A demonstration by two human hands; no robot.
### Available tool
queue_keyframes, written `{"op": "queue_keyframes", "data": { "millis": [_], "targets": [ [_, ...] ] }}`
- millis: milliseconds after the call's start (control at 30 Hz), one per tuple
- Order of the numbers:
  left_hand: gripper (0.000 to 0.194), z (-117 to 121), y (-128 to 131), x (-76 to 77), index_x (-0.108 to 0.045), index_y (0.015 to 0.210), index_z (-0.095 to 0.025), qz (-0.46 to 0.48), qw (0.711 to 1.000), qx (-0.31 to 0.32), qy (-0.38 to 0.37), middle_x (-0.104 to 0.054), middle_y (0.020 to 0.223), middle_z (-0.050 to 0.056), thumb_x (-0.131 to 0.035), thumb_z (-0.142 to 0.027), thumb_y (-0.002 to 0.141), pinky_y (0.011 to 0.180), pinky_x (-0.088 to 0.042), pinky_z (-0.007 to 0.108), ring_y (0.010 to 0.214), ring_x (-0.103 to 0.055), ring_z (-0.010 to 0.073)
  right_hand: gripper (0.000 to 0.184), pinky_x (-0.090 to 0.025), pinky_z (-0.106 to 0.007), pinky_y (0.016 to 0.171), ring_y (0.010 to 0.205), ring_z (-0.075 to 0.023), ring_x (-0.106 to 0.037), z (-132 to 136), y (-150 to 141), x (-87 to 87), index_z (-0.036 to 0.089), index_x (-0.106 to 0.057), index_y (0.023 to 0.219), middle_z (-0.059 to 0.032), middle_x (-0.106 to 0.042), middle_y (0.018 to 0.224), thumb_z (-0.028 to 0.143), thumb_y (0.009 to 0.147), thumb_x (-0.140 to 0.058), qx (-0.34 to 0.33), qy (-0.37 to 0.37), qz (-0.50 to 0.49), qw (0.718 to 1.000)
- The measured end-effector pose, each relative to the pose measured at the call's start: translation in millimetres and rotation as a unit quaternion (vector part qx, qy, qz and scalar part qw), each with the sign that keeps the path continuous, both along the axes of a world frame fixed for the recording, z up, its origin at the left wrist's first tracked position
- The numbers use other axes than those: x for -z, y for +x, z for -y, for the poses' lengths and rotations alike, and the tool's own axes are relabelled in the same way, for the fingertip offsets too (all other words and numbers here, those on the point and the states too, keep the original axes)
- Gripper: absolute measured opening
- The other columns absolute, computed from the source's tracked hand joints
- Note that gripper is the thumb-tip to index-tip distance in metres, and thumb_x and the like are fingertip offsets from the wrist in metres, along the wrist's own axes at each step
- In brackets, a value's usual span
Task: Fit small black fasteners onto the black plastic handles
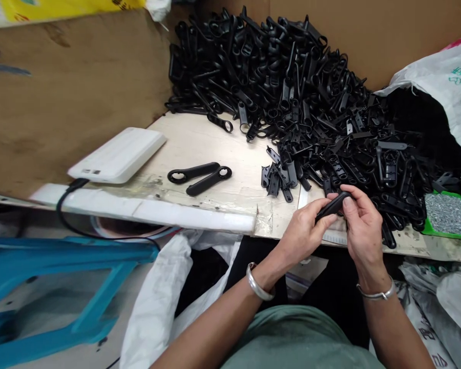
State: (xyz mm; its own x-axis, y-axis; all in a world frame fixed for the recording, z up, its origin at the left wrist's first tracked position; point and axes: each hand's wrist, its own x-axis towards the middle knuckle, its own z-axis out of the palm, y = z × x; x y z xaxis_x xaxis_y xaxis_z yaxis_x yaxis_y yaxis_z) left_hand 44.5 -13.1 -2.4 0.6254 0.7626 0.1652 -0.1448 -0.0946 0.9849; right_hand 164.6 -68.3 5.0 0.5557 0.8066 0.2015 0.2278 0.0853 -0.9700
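Between my two hands, above the table's front edge, is a black plastic handle (333,206). My left hand (305,225) grips its lower left end, thumb and fingers closed on it. At the upper right end, my right hand (363,220) pinches the same handle with thumb and fingers. Fingers cover both ends, so its details are hidden. Two black handles with ring ends (209,180) lie side by side on the table to the left. Small black plastic cover pieces (278,179) lie just beyond my left hand.
A large pile of black plastic parts (269,72) fills the back and right. A green tray (430,225) of small metal pieces sits at far right. On the left are a white power bank (119,154) with a black cable (61,210) and a blue stool (96,302).
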Motion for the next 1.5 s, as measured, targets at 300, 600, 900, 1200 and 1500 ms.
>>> {"op": "queue_keyframes", "data": {
  "millis": [300, 600, 900, 1200, 1500],
  "targets": [
    [0.033, 1.8, -12.2, -3.7, -0.066, 0.117, -0.015, -0.042, 0.998, -0.012, 0.046, -0.074, 0.103, 0.008, -0.055, -0.023, 0.087, 0.083, -0.052, 0.032, 0.089, -0.068, 0.0208, 0.027, -0.055, -0.032, 0.082, 0.087, -0.0170, -0.069, 7.8, 4.3, -4.3, 0.024, -0.063, 0.106, -0.0023, -0.074, 0.093, 0.031, 0.081, -0.069, -0.068, -0.019, -0.041, 0.997],
    [0.027, -6.5, -13.0, 4.4, -0.069, 0.106, -0.015, -0.113, 0.982, -0.043, 0.144, -0.074, 0.099, 0.008, -0.054, -0.014, 0.083, 0.083, -0.052, 0.032, 0.087, -0.067, 0.0193, 0.029, -0.055, -0.027, 0.073, 0.078, -0.0150, -0.071, 0.4, 9.0, 7.7, 0.022, -0.063, 0.095, -0.0003, -0.074, 0.082, 0.029, 0.072, -0.078, -0.051, -0.032, -0.075, 0.995],
    [0.043, -3.6, -7.9, 6.7, -0.061, 0.098, -0.015, 0.170, 0.953, -0.076, -0.239, -0.068, 0.085, 0.002, -0.081, -0.030, 0.063, 0.059, -0.049, 0.021, 0.067, -0.062, 0.0107, 0.028, -0.058, -0.035, 0.073, 0.067, -0.0180, -0.071, 11.1, -16.1, 16.9, 0.020, -0.059, 0.090, -0.0002, -0.071, 0.069, 0.041, 0.077, -0.074, -0.045, -0.049, -0.123, 0.990],
    [0.026, -0.7, -14.7, 12.1, -0.062, 0.094, -0.012, 0.022, 0.991, -0.013, -0.134, -0.071, 0.084, 0.007, -0.067, -0.032, 0.079, 0.072, -0.050, 0.027, 0.079, -0.065, 0.0171, 0.032, -0.055, -0.040, 0.088, 0.091, -0.0224, -0.070, 21.0, -6.7, 2.8, 0.020, -0.067, 0.095, -0.0072, -0.073, 0.096, 0.045, 0.076, -0.073, -0.035, -0.109, -0.017, 0.993],
    [0.018, 5.4, -22.7, 0.1, -0.059, 0.091, -0.015, -0.133, 0.983, 0.074, 0.104, -0.065, 0.072, 0.001, -0.047, -0.011, 0.078, 0.061, -0.048, 0.025, 0.064, -0.062, 0.0151, 0.020, -0.054, -0.026, 0.068, 0.075, -0.0154, -0.065, 14.4, -11.8, -14.1, 0.022, -0.063, 0.090, 0.0004, -0.066, 0.081, 0.029, 0.074, -0.071, -0.162, -0.119, -0.009, 0.979]
  ]
}}
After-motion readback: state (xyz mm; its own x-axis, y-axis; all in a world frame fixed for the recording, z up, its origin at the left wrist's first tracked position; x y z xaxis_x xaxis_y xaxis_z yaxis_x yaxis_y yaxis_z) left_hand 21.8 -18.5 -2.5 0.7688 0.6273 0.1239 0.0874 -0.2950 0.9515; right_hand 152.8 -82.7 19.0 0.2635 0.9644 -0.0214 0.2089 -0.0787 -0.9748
